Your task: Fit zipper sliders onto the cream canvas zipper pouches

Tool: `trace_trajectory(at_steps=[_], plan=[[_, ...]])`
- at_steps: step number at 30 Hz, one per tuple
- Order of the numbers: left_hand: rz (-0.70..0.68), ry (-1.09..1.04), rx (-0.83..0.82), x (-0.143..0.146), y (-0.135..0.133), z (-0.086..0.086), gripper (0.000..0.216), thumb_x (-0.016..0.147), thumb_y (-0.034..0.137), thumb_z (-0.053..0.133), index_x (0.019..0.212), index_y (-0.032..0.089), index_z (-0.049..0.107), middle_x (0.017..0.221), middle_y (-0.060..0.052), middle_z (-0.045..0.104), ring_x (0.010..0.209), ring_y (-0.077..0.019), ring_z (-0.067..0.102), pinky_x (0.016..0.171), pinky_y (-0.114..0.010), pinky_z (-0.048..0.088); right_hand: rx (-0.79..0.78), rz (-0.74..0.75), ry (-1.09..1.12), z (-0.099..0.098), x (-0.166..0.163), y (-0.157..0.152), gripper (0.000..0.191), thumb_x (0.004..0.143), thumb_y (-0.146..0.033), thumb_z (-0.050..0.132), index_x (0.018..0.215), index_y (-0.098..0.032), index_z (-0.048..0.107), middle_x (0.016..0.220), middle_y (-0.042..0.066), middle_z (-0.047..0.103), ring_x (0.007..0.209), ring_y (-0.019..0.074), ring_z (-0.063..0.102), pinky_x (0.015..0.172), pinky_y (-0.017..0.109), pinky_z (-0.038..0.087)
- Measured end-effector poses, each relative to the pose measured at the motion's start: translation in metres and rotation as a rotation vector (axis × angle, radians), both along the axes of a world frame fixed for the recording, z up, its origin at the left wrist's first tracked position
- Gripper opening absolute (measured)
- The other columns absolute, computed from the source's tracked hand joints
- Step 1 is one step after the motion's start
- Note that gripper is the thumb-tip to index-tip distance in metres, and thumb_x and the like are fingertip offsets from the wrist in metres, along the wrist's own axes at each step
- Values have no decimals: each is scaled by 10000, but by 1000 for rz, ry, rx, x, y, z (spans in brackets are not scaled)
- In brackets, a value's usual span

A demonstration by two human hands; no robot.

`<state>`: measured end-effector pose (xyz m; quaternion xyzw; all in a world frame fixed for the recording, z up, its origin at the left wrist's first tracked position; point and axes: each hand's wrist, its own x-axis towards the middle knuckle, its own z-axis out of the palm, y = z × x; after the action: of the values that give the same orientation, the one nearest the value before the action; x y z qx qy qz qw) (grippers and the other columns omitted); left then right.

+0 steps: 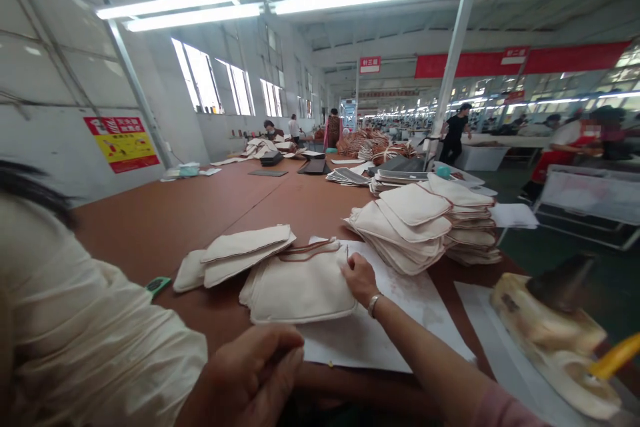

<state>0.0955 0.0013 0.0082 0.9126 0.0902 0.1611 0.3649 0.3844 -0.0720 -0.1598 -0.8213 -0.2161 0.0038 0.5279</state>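
A stack of cream fabric panels (303, 287) with brown trim along some edges lies before me, partly on a white sheet (400, 340). My right hand (359, 279), a bracelet at its wrist, is closed at the upper right corner of the top panel, thumb and fingers pinched on it. Low in the view, nearer to me than the stack, is my left hand (250, 373). Its thumb and fingers are pressed together, apart from the panels; whatever may be between them is hidden. More cream panels (247, 250) lie overlapped on the left.
Tall piles of cream panels (410, 227) stand at the right. A machine or tool with a yellow handle (555, 327) sits at the right edge. Close on my left is a person in a cream sleeve (100, 340), a small green object (158, 285) nearby. Brown and grey pieces lie farther back.
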Motion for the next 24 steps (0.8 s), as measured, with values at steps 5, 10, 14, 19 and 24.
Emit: trace_trajectory(at_steps=[5, 10, 14, 19, 24], plan=[[49, 51, 162, 69, 29, 11, 227, 889, 303, 569, 1102, 246, 623, 1061, -28, 708, 982, -219, 652, 862, -298, 477, 187, 136, -106, 31, -38, -19, 90, 804, -203, 643, 806, -156, 567, 706, -32, 511, 666, 132, 488, 658, 266, 424], [-73, 63, 175, 138, 37, -22, 250, 911, 322, 619, 1101, 161, 638, 1113, -80, 674, 1016, -241, 635, 920, -439, 485, 349, 252, -102, 50, -78, -42, 65, 789, -209, 565, 841, -174, 550, 732, -18, 544, 677, 137, 481, 629, 245, 409], [-252, 14, 137, 153, 29, -27, 240, 928, 348, 609, 1059, 149, 640, 1068, -63, 656, 964, -216, 628, 895, -436, 500, 400, 298, -90, 63, -91, -67, 74, 804, -235, 564, 829, -180, 522, 737, -5, 556, 677, 145, 493, 620, 249, 414], [-338, -28, 40, 149, 26, -6, 198, 828, 342, 682, 872, 162, 613, 812, 9, 614, 774, -158, 582, 744, -286, 481, 411, 365, -113, 91, -103, -97, 55, 806, -204, 566, 823, -188, 516, 845, 22, 607, 741, 161, 539, 653, 258, 440], [-243, -128, -15, 142, 9, 13, 239, 771, 372, 690, 717, 178, 561, 734, 31, 520, 704, -143, 498, 635, -242, 397, 402, 238, -209, 119, -121, -104, 103, 772, -107, 529, 815, -194, 496, 835, 16, 544, 723, 156, 472, 617, 257, 382]])
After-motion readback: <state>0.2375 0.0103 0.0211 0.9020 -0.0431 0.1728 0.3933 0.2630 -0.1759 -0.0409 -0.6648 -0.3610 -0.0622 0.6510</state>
